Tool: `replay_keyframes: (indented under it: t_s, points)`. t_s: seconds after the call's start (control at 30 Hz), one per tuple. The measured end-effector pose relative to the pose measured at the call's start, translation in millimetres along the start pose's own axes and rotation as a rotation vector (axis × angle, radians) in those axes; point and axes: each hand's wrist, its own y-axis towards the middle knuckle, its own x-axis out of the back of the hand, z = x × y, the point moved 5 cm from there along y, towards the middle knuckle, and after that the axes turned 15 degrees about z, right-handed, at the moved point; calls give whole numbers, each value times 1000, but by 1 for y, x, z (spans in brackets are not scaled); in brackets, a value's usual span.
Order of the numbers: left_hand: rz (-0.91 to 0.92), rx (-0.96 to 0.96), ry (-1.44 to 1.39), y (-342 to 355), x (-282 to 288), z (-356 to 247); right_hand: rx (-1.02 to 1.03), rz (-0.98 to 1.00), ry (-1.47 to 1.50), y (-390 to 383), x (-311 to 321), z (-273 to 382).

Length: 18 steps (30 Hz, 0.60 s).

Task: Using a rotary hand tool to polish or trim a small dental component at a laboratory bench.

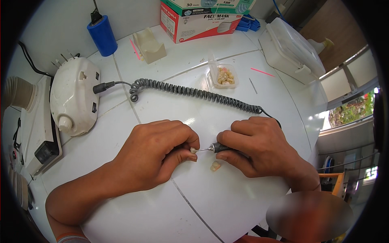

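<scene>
Pinching a small, lumpy cream piece in the left hand at centre, against a slim bit.
Partly hides it behind thumb and finger; grips the black handpiece in the right hand, with a yellowish piece just nearer, coiled cord and clear box beyond, white control unit to the left.

Over by the wall, a blue cylinder is standing left of two stacked cardboard boxes; a lidded plastic tub is sitting to their right.
</scene>
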Motion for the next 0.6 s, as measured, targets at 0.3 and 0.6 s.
replay_keyframes:
  t_s: [0.3, 0.6]
  points:
    - [7, 17, -34, -1, 0, 1, -5, 3, 7, 0, -1, -1]
    - [28, 20, -41, 0, 1, 1, 36, 8, 2, 0, 0, 0]
